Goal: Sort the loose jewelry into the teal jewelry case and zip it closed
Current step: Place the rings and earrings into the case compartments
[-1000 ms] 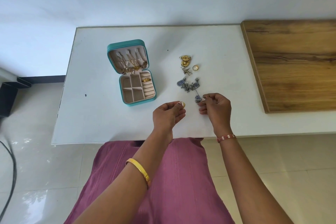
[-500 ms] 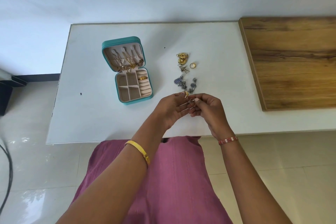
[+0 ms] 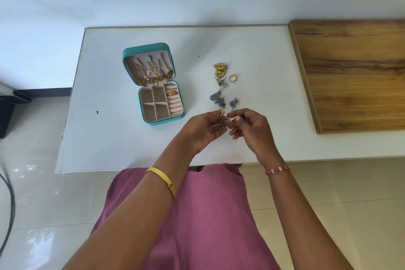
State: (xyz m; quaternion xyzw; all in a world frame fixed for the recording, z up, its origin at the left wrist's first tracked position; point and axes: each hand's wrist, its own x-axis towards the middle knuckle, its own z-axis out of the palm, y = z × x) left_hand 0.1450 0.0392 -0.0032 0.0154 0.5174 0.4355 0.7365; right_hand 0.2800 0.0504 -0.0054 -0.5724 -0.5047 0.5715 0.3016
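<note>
Hands met at frame centre since a second ago. Left hand [image 3: 205, 130] pinches gold ring [image 3: 222, 112], right hand [image 3: 249, 129] pinches blue earring [image 3: 224, 124], seemingly tangled. Open teal case [image 3: 153, 85] left of centre; loose jewelry [image 3: 221, 85] above hands, unsorted.

You have no writing to read here: no label, brand, number or sign shows on the teal jewelry case [image 3: 153, 81], on the loose jewelry [image 3: 221, 85] or on the white counter [image 3: 105, 138]. The wooden board [image 3: 355, 72] at your right carries only its grain. Anything that may be stamped on the small pieces is too small to make out.
</note>
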